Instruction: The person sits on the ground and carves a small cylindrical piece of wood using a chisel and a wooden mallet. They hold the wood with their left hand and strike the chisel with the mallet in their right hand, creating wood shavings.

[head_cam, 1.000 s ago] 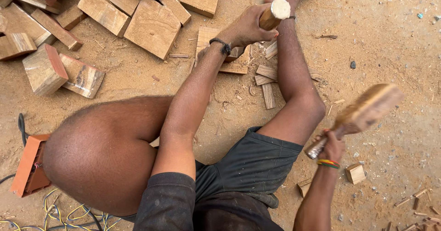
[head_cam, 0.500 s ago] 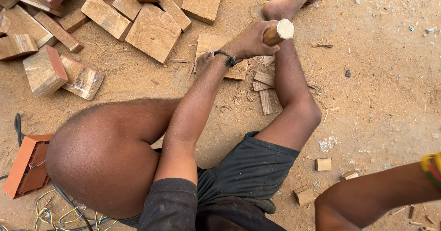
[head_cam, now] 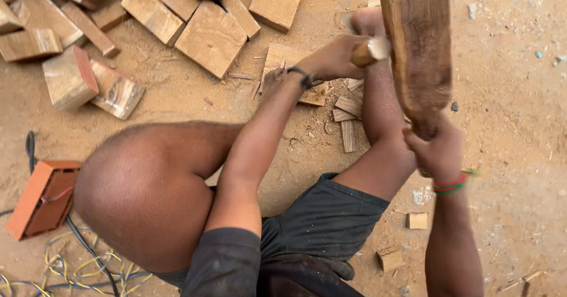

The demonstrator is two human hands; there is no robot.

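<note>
— What's the floor like?
— Bare sandy ground (head_cam: pixel 508 96), reddish-tan, dusted with sawdust and small wood chips.

— Anything lying around?
— A heap of cut wooden blocks (head_cam: pixel 209 37) at the top left, an orange brick (head_cam: pixel 41 199) at the left edge, and tangled yellow and dark wires (head_cam: pixel 77 267) at the bottom left.

— Light?
— Even daylight with soft shadows. No walls or furniture in view.

1. No packages, labels, signs or screens show anywhere in the scene — nothing printed, wrapped or lit.
2. Far, near, left and right alike, the sandy ground carries none — no box with a label, no wrapper, no sticker, no display, no posted sign.
</note>
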